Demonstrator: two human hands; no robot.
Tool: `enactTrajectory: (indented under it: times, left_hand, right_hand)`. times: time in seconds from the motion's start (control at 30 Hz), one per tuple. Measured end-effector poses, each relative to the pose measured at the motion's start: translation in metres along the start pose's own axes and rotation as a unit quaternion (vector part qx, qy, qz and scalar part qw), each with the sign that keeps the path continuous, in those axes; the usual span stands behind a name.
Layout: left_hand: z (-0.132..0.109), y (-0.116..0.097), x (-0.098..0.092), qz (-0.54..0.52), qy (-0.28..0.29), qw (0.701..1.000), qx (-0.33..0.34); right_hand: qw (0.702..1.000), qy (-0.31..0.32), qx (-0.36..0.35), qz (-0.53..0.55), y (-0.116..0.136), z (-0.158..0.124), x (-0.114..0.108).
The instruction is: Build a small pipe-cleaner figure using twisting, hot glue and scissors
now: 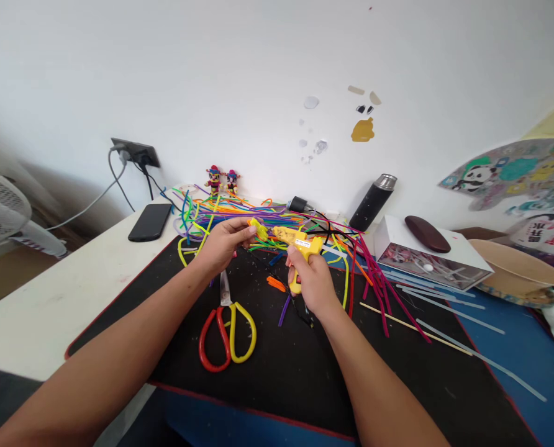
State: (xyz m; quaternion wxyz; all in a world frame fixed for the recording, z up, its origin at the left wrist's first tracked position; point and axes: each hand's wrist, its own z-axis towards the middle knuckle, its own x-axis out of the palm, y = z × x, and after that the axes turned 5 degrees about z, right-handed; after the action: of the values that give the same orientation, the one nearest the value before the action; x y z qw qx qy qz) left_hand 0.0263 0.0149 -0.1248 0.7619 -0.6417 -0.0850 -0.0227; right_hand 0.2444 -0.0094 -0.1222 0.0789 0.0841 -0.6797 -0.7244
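Pinched in my left hand (228, 242) is a small yellow piece (259, 229) with a bit of orange on it. My right hand (312, 276) grips a yellow glue gun (306, 244), its nozzle turned left and close to the yellow piece. Whether they touch is too small to tell. A folded orange piece (276, 284) and a purple stem (284, 310) lie on the black mat (277, 385) between my hands. Scissors (225, 335) with one red and one yellow handle rest on the mat below my left hand.
Many coloured pipe cleaners (240, 217) are heaped behind my hands. A phone (149, 222) lies at the left; two small figures (214, 179) stand by the wall. A black flask (372, 203), a white box (433, 251), glue sticks (482, 360) and a wooden skewer (417, 329) are at the right.
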Motion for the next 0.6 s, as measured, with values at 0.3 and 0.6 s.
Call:
enactTrajectory:
  times: [0.3,0.6]
  left_hand:
    - [-0.0003,-0.0014,0.0004,-0.019,-0.01,1.0,-0.01]
    - [0.0033,0.0018,-0.0013,-0.024,-0.027,0.999,0.001]
  right_hand:
    - [1.0,-0.003,0.008,0.002,0.0017,-0.0008,0.0009]
    - [1.0,0.005,-0.002,-0.01,-0.0021,-0.0001,0.0003]
